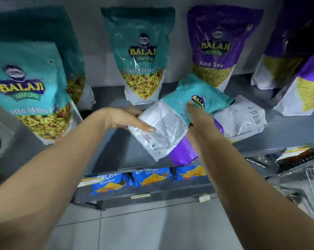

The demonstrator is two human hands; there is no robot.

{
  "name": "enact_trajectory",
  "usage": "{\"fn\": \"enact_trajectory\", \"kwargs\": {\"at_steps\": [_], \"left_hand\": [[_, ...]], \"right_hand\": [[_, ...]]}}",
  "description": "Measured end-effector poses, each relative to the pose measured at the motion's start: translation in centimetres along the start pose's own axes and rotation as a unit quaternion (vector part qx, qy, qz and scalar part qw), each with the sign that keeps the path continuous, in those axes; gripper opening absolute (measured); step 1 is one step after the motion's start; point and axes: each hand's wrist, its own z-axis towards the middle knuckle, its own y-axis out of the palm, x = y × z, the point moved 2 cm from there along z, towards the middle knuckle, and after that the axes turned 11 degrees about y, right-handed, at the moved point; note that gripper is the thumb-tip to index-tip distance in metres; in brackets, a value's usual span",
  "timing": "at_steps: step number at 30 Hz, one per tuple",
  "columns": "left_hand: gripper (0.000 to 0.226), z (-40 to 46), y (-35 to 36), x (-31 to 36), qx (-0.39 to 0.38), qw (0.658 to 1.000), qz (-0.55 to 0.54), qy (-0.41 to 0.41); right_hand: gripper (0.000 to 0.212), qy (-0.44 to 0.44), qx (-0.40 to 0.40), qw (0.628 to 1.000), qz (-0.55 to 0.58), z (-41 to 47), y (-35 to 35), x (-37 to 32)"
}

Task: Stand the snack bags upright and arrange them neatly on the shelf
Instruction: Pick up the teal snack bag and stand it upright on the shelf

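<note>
The grey metal shelf (116, 141) in front of me carries upright teal and purple plastic snack pouches along its back: a teal one at far left (31, 91), a teal one in the middle (141, 56) and a purple Aloo Sev pouch (219, 49) to its right. The teal-and-white pouch I am working on (172, 120) is tilted, its clear-white base toward me and its teal top toward the back, over a flat purple pouch (183, 154) and beside a flat white-backed one (242, 118).

My left hand (127, 120) grips its lower corner, thumb on the film; my right hand (195, 116) closes on the teal upper half.

I judge it light, soft and crinkly, the film slippery and the contents brittle. Squeezing the belly would crush them, so I would hold the sealed top and support the gusseted base.
</note>
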Motion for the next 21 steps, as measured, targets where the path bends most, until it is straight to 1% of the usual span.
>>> {"fn": "enact_trajectory", "kwargs": {"at_steps": [1, 2, 3, 5, 7, 8, 9, 10, 11, 14, 15, 17, 18, 20, 21], "left_hand": [[0.037, -0.6, 0.5, -0.3, 0.038, 0.999, -0.001, 0.025], [0.039, -1.3, 1.2, -0.6, 0.085, 0.995, -0.008, 0.052], [0.047, -2.0, 1.9, -0.9, 0.137, 0.987, -0.025, 0.078], [0.071, -3.3, 3.3, -1.7, 0.248, 0.958, -0.074, 0.121], [0.087, -4.1, 4.2, -2.4, 0.354, 0.922, -0.083, 0.135], [0.093, -4.3, 4.4, -2.8, 0.397, 0.906, -0.066, 0.132], [0.096, -4.4, 4.6, -3.3, 0.431, 0.892, -0.046, 0.127], [0.096, -4.4, 4.8, -3.7, 0.456, 0.881, -0.038, 0.123], [0.093, -4.3, 4.9, -4.2, 0.473, 0.872, -0.043, 0.123], [0.074, -4.1, 5.4, -5.9, 0.476, 0.866, -0.063, 0.138], [0.070, -4.1, 5.4, -6.4, 0.469, 0.869, -0.066, 0.145], [0.070, -4.5, 5.0, -6.9, 0.454, 0.876, -0.064, 0.152], [0.074, -4.7, 4.7, -7.0, 0.452, 0.877, -0.056, 0.152], [0.095, -5.3, 4.5, -6.9, 0.466, 0.871, -0.042, 0.151], [0.102, -5.5, 4.4, -6.8, 0.479, 0.865, -0.034, 0.146]], "right_hand": [[0.047, -0.006, -0.010, 1.000, 0.007, -0.4, 0.1, -0.3], [0.046, -0.018, -0.022, 1.000, 0.006, -1.1, 0.3, -0.7], [0.045, -0.035, -0.032, 0.999, 0.002, -1.7, 0.8, -1.1], [0.039, -0.098, -0.057, 0.993, 0.023, -2.9, 2.1, -2.0], [0.017, -0.166, -0.112, 0.979, 0.032, -3.6, 3.7, -2.7], [0.012, -0.193, -0.136, 0.972, 0.007, -3.7, 4.5, -2.9], [0.015, -0.215, -0.149, 0.965, -0.034, -3.8, 5.0, -2.9], [0.024, -0.231, -0.155, 0.957, -0.076, -3.8, 5.5, -2.8], [0.029, -0.241, -0.158, 0.952, -0.104, -3.7, 5.8, -2.5], [0.014, -0.235, -0.172, 0.947, -0.137, -3.4, 6.0, -0.7], [0.016, -0.228, -0.174, 0.948, -0.140, -3.3, 6.0, -0.1], [0.033, -0.198, -0.191, 0.955, -0.113, -2.8, 5.5, 0.3], [0.044, -0.163, -0.214, 0.960, -0.079, -2.6, 5.2, 0.3], [0.075, -0.087, -0.232, 0.969, -0.018, -1.5, 4.4, 0.1], [0.086, -0.056, -0.217, 0.975, -0.004, -0.6, 4.0, 0.2]]}}
